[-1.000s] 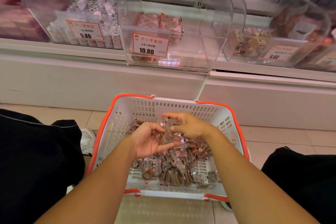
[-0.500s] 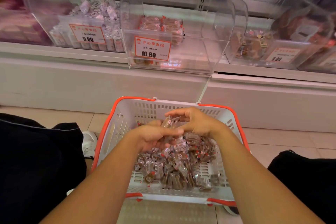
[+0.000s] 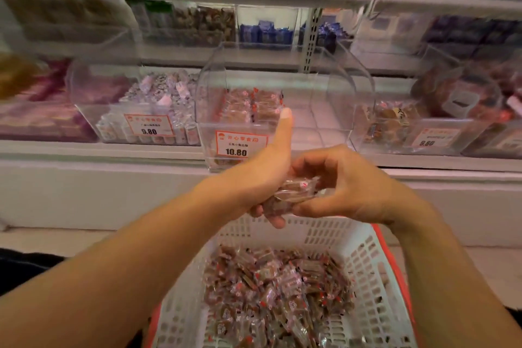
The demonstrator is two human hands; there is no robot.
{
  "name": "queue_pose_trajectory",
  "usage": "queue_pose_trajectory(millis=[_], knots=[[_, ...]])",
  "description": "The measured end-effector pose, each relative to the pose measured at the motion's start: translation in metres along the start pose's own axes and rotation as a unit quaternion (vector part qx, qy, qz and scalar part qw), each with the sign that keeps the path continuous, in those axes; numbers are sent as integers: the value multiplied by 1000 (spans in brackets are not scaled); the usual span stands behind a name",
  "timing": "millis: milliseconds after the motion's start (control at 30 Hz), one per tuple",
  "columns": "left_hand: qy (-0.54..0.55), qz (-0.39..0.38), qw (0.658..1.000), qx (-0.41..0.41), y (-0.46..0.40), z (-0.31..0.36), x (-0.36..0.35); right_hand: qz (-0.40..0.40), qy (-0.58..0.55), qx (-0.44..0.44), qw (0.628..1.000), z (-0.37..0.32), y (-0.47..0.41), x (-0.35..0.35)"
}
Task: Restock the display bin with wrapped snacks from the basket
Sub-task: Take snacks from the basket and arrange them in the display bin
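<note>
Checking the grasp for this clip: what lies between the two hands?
In the head view, a small bundle of wrapped snacks lies between the left hand and the right hand, both gripping it above the basket.

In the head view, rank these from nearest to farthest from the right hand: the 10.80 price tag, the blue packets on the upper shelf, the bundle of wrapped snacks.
From the right hand:
1. Bundle of wrapped snacks, held between both hands.
2. 10.80 price tag, on the bin front, up and left.
3. Blue packets, upper shelf, behind.

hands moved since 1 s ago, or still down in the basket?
Yes. Both hands, left hand and right hand, holding a bundle of wrapped snacks, have risen out of the basket toward the display bin.
</note>
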State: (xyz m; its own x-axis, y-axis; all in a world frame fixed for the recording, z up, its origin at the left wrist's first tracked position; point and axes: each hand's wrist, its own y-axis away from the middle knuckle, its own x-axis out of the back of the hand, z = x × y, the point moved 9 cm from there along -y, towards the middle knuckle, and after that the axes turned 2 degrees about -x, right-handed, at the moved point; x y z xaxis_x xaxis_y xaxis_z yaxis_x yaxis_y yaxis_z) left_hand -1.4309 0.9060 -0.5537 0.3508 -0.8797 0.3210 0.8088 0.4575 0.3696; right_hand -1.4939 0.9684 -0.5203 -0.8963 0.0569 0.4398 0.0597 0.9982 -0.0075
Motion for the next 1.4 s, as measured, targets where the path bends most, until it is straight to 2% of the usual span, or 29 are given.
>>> queue_pose_trajectory(millis=[100,167,233,267,300,367,433,500,600,733,833,900,967,1067,1133,1267,1400], knots=[[-3,21,998,-59,11,48,39,69,-5,84,994,-42,-6,19],[13,115,982,-147,19,75,84,143,-5,109,984,-57,-18,48],[-60,263,926,-266,33,91,131,227,43,98,968,-63,-38,85],[-158,320,880,-313,40,97,146,250,87,70,962,-60,-54,101],[-268,336,839,-332,39,98,152,248,138,24,959,-53,-73,112],[-435,290,794,-310,24,89,152,175,262,-80,946,-31,-114,115],[-507,259,771,-286,10,81,154,88,358,-147,918,-1,-145,103],[-545,251,741,-301,4,81,150,41,381,-192,903,27,-164,91],[-573,237,718,-317,2,76,146,19,343,-228,911,48,-178,78],[-573,257,698,-344,11,72,148,30,376,-220,900,49,-182,73],[-593,263,668,-364,15,71,143,20,437,-254,863,50,-178,75],[-604,264,660,-360,13,69,142,-6,445,-312,840,57,-172,77],[-602,258,668,-353,9,66,144,-10,402,-354,844,64,-169,78],[-581,234,704,-337,1,62,148,1,342,-362,867,66,-176,73],[-574,224,715,-330,-4,60,149,12,289,-365,885,66,-181,66],[-568,236,713,-337,-4,61,149,16,249,-363,898,66,-182,62],[-563,248,713,-337,-2,63,148,-9,275,-384,882,61,-171,66]])
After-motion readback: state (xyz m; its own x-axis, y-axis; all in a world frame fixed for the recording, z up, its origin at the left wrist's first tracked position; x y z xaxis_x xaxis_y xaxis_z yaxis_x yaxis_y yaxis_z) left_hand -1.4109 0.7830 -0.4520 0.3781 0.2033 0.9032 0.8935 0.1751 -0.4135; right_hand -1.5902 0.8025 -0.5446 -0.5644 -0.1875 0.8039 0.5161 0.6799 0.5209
